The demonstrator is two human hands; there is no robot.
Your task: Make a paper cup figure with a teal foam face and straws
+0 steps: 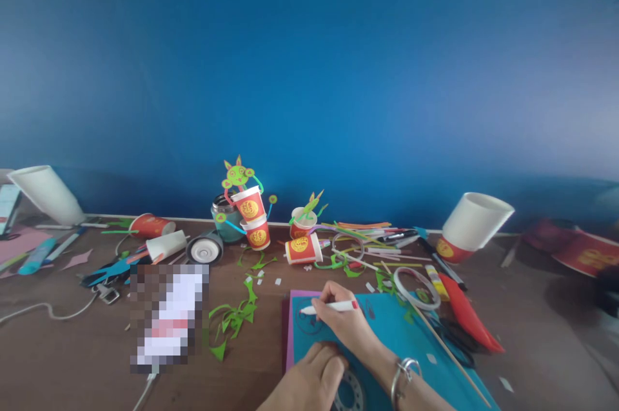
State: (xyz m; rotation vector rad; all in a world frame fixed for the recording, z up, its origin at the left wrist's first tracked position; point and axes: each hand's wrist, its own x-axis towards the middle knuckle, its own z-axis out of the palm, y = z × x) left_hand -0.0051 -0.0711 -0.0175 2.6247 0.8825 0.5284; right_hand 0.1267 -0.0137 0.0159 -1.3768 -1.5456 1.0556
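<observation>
My right hand (pixel 342 324) grips a white marker (pixel 342 306) with a red end, its tip on a sheet of blue paper (pixel 401 340). A dark round outline with a few small marks is drawn under the tip. Lower down, my left hand (pixel 314 377) rests on the same sheet with its fingers bent and close together; whatever may be under them is hidden. Beside its thumb lies a round ring like a tape roll (pixel 354 391), partly covered. Purple paper (pixel 290 333) shows along the sheet's left edge.
Green paper scraps (pixel 236 317) lie left of the sheet. Stacked red cups (pixel 255 233) carry a green paper figure (pixel 238 175). Behind the sheet are a tipped cup (pixel 304 248) and coloured strips. Scissors (pixel 454 340), a thin stick (pixel 447 350) and a red pouch (pixel 469 314) lie right.
</observation>
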